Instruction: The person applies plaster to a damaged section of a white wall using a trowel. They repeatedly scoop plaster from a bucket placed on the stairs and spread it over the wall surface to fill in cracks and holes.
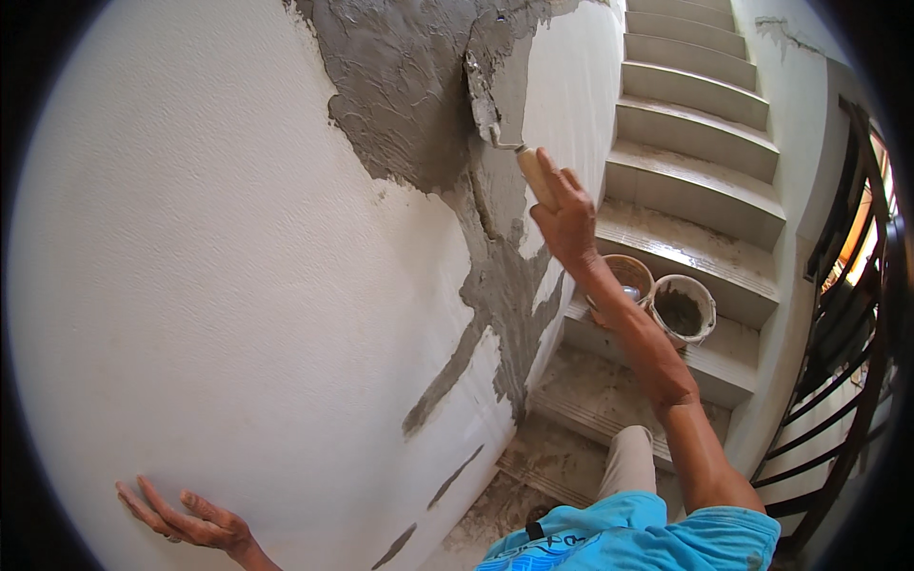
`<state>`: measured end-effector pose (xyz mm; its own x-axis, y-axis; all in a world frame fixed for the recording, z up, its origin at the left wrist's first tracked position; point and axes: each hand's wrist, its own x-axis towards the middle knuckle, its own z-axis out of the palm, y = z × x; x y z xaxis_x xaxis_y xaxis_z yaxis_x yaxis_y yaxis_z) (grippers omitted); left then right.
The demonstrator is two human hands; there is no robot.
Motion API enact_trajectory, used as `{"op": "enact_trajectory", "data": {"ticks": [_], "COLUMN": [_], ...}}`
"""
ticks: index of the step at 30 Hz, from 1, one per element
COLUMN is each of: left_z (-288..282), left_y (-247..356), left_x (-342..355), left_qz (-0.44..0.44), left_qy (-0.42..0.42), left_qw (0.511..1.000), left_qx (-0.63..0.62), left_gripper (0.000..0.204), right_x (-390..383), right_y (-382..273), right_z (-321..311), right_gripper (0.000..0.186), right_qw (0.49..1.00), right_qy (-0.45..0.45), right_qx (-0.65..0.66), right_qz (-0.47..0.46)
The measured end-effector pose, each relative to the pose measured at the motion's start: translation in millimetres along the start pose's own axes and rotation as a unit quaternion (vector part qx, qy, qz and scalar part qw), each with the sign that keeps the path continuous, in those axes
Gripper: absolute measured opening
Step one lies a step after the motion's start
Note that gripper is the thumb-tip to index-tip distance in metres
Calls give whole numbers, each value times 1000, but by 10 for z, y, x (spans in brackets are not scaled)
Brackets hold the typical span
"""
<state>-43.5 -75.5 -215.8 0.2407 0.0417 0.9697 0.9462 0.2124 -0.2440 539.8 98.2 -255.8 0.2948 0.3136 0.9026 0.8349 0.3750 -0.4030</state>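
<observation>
Buckets (657, 300) on stairs (695, 195) behind right hand (566, 219), grip around trowel (497, 95); left hand (186, 519) spread.

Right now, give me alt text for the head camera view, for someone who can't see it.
The right hand presses a wooden-handled trowel against a patch of wet grey plaster on a white wall, while the left hand rests flat on the wall lower down. Two buckets stand on the stairs behind.
</observation>
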Motion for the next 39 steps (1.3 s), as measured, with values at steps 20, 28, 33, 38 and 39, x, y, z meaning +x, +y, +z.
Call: {"op": "enact_trajectory", "data": {"ticks": [20,28,33,38,39], "left_z": [-18,-28,16,-20,-11], "left_y": [4,12,19,11,12], "left_x": [33,35,-11,27,23], "left_qz": [12,5,-4,0,1], "left_qy": [3,-3,-3,2,2], "left_qw": [1000,1000,1000,1000,1000], "left_qx": [-13,-1,6,-4,-1], "left_gripper": [50,49,50,51,51], "right_x": [135,-504,-343,242,332], "right_y": [-109,-59,2,-35,-14], "right_z": [-40,-188,-237,-92,-45], "right_gripper": [83,82,82,82,82], "right_qw": [1000,992,992,998,998], "right_qy": [3,-84,-34,27,31], "right_qx": [28,93,116,34,20], "right_qz": [1,-2,23,46,44]}}
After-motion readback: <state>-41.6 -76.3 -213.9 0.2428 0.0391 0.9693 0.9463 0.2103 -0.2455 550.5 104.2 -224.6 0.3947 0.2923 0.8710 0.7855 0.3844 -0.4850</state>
